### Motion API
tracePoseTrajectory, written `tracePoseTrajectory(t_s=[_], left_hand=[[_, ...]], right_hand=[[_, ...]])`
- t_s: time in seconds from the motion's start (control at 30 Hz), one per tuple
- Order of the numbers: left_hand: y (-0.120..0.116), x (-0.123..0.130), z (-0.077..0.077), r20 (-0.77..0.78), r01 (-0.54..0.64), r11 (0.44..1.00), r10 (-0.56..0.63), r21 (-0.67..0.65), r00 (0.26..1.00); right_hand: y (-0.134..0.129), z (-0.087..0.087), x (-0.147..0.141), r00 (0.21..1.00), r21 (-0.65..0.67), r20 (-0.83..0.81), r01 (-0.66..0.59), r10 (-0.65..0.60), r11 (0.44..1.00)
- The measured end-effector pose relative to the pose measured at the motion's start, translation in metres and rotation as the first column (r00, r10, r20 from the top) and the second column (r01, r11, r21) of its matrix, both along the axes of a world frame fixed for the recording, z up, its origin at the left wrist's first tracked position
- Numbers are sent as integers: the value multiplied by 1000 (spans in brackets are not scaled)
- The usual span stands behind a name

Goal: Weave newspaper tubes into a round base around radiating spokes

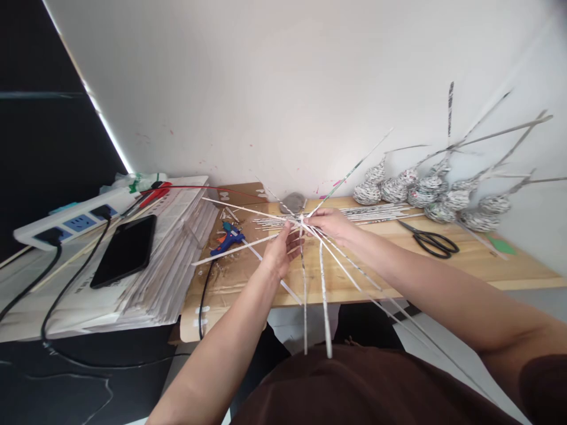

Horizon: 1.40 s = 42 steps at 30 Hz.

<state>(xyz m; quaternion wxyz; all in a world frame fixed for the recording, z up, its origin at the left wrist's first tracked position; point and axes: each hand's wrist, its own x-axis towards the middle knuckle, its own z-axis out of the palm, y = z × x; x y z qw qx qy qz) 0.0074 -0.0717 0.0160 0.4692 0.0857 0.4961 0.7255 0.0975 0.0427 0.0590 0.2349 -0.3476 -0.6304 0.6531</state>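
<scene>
One spoked bundle of slim white printed-paper rods (302, 220): twelve o'clock from the person (345, 389), over pale wooden table (482, 262). Crossing pinched by left hand (280, 251) and right hand (330, 224). Step, I judge: aligning rods; next calls for steady hold.

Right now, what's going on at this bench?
A person's left hand and right hand hold a spread of crossed paper rods near their crossing. Behind, more rods lie on the wooden table. A blue glue gun lies to the left, black scissors to the right, woven paper pieces by the wall.
</scene>
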Motion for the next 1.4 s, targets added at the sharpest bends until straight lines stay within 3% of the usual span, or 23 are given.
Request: tracePoseTrajectory(t_s=[0.17, 0.37, 0.63, 0.8, 0.93, 1.07, 1.23, 1.4], left_hand=[[-13, -2, 1, -142, 151, 988, -145, 26, 979], [-28, 7, 2, -302, 227, 974, -209, 25, 930], [-47, 4, 40, -418, 199, 966, -115, 163, 901], [-61, 6, 49, -432, 310, 937, -216, 161, 876], [-69, 15, 51, -383, 423, 894, -343, 147, 858], [-73, 24, 48, -264, 523, 843, -479, 127, 837], [-65, 17, 25, -159, 326, 945, -316, 42, 935], [-48, 1, 3, -193, 118, 993, -115, 2, 974]], right_hand=[[22, 31, 8, 999, 193, -15, -31, 34, 981], [28, 59, 21, 997, 270, 17, -82, 80, 959], [37, 100, 44, 975, 307, -88, -167, 203, 937], [39, 124, 58, 965, 253, -98, -213, 244, 944], [45, 108, 58, 959, 173, 2, -280, 284, 944], [49, 62, 47, 902, 79, 160, -417, 402, 905], [49, 15, 29, 828, 12, 215, -532, 517, 847], [52, 1, 16, 822, 47, 223, -546, 524, 837]])
